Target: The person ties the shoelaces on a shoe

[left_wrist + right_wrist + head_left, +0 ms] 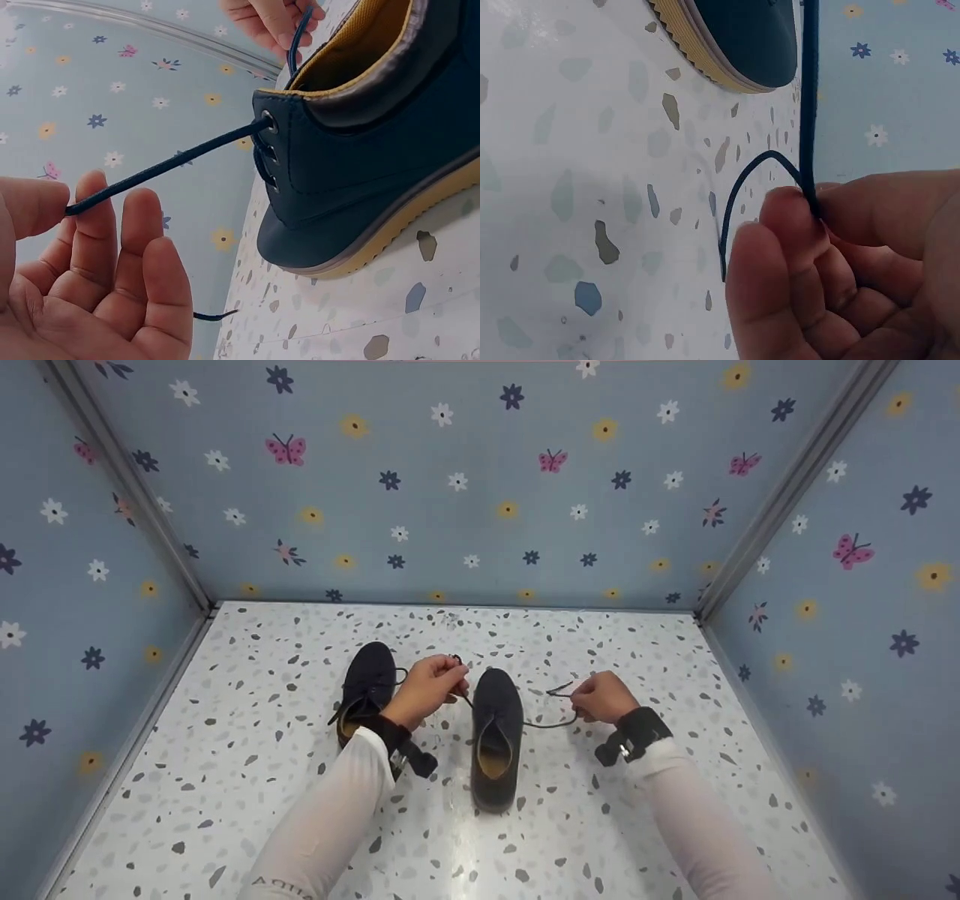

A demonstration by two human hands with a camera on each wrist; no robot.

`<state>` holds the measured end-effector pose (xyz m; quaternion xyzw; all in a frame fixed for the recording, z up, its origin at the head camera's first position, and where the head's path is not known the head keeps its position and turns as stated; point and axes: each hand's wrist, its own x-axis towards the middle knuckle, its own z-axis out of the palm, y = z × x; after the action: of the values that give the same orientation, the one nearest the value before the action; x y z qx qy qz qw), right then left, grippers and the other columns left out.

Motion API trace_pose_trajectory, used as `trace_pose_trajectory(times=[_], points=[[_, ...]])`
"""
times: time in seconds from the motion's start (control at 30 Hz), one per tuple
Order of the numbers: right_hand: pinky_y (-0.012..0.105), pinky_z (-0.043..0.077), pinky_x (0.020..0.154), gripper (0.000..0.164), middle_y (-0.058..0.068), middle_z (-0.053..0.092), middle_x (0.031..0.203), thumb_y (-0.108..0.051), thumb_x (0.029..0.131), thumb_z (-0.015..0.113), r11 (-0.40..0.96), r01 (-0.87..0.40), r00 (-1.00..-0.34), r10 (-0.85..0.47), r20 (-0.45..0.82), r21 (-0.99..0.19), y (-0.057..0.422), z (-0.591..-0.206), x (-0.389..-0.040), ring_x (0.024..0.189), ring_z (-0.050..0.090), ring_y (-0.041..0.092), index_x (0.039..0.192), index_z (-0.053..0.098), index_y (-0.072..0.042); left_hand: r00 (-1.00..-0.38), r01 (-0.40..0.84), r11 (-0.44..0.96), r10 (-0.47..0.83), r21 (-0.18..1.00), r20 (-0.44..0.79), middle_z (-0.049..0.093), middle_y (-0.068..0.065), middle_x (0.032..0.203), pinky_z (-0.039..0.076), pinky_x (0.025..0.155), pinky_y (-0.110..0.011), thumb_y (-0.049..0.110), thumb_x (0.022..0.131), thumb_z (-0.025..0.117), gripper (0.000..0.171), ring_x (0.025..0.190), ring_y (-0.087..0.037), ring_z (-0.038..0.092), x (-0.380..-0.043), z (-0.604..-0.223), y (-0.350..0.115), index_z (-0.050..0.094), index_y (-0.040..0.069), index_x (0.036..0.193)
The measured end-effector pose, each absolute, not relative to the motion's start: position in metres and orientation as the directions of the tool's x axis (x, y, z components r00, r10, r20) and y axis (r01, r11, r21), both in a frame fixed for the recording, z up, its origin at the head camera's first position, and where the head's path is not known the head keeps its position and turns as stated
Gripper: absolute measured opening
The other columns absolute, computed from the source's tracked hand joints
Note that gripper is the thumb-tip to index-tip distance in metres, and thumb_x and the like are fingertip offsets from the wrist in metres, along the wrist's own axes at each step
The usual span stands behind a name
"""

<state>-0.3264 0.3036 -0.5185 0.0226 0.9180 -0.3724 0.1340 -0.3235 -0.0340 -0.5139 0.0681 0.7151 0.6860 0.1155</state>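
A dark blue lace-up shoe [496,694] with a tan lining stands on the speckled surface, its toe pointing away from me. Left of it my left hand [427,686] pinches one end of its shoelace [165,166] between thumb and forefinger. That lace runs taut from the top metal eyelet [270,121]. On the other side my right hand [602,697] pinches the other lace end [808,105], with a loose tip [769,154] bending out past the fingers. Both lace ends spread apart sideways, and no knot shows on this shoe.
A second dark shoe [369,671] stands to the left, partly behind my left wrist, with a lace loop [403,673] at its side. Blue flowered panels [480,532] wall the white speckled surface [577,825] at the back and both sides.
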Motion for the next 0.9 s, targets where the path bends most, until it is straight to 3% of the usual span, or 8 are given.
trace_pose_trajectory(times=[0.3,0.6,0.9], points=[[0.023,0.054,0.062,0.022,0.001,0.067,0.078,-0.023,0.1,0.063,0.587,0.171,-0.978,0.006,-0.207,-0.792,0.306,-0.503,-0.327,0.067,0.061,0.011,0.093,0.073,-0.004,-0.969,-0.029,0.12,0.239,0.992,-0.057,0.072,0.003,0.081,0.05,0.067,-0.025,0.018,0.105,0.062,0.015,0.071,-0.011,0.065,-0.33,-0.514,-0.035,0.065,0.004,0.101],[0.024,0.056,0.067,0.018,-0.004,0.065,0.08,-0.024,0.103,0.065,0.262,0.085,-0.995,-0.024,-0.095,-0.961,0.288,-0.474,-0.325,0.068,0.06,0.01,0.101,0.069,-0.006,-0.967,0.021,0.145,0.254,0.989,-0.016,0.075,-0.001,0.085,0.053,0.073,-0.026,0.017,0.104,0.064,0.013,0.071,-0.014,0.064,-0.335,-0.509,-0.034,0.069,0.006,0.1],[0.024,0.056,0.067,0.016,-0.003,0.07,0.083,-0.023,0.102,0.069,0.241,-0.078,-0.994,-0.087,0.059,-0.967,0.263,-0.451,-0.321,0.069,0.063,0.01,0.102,0.07,-0.007,-0.938,0.118,0.262,0.346,0.958,0.021,0.076,-0.01,0.097,0.051,0.068,-0.028,0.021,0.105,0.064,0.017,0.065,-0.012,0.059,-0.332,-0.499,-0.027,0.075,0.01,0.11]])
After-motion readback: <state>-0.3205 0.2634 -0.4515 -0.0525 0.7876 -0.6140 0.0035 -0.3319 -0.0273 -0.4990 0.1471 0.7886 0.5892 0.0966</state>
